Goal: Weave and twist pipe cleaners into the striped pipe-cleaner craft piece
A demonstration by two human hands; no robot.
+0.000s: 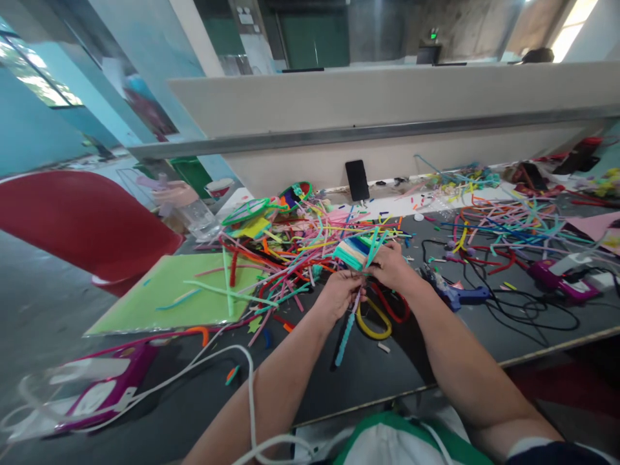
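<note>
Both hands meet over the dark table around a striped piece of pipe cleaners (352,253) in blue, white and green. My left hand (340,296) is closed at its lower end, where a twisted light blue stem (345,339) hangs down toward me. On the other side, my right hand (391,266) pinches the piece near some upright mint-green pipe cleaner ends (372,245). The fingertips partly hide the join. Just below the hands lie a yellow loop (374,334) and a red loop (402,312), which look like handles.
Tangled pipe cleaners (295,248) cover the table's left middle; another heap (513,219) lies right. A green sheet (174,290) is at left. A blue glue gun (465,296), black cables (527,316), purple power strips (562,281) and a white cable (249,387) surround my arms. A phone (357,180) leans against the partition.
</note>
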